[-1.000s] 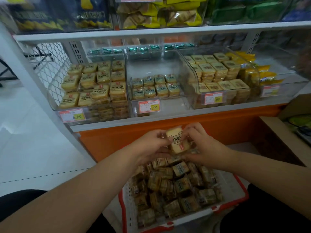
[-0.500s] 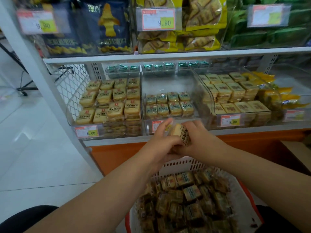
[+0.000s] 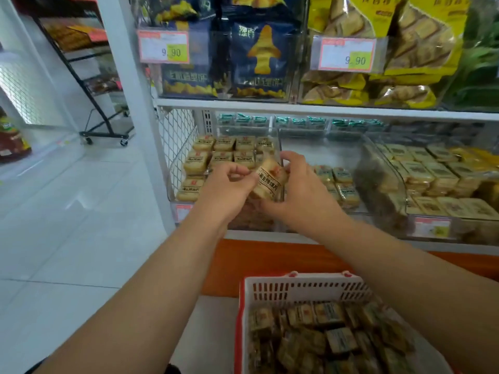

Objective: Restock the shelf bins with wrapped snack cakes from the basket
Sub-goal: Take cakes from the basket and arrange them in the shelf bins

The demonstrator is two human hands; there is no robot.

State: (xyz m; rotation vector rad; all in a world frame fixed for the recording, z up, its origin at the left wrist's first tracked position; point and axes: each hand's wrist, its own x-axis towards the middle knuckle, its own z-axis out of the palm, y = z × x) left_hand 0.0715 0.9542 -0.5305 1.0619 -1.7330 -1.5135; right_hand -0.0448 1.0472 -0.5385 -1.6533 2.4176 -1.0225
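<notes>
Both hands had risen from just above the basket to the level of the shelf bins, carrying a wrapped snack cake with them. It was now held tilted between the two hands, in front of the divide between the left bin and the middle bin. The left hand pinched its near edge with curled fingers, and the right hand cupped its far side, fingers wrapped over the top. That lift suggested the carrying step was nearly over and placement was next, though which bin it was bound for could not be told.

The left bin held rows of pale wrapped cakes, stacked nearly full. The middle bin looked sparsely filled, with a few packs showing beyond the right hand. The right bin was packed with similar pale packs. Below, the white basket with its red rim was heaped with darker wrapped cakes, so much restocking remained.
</notes>
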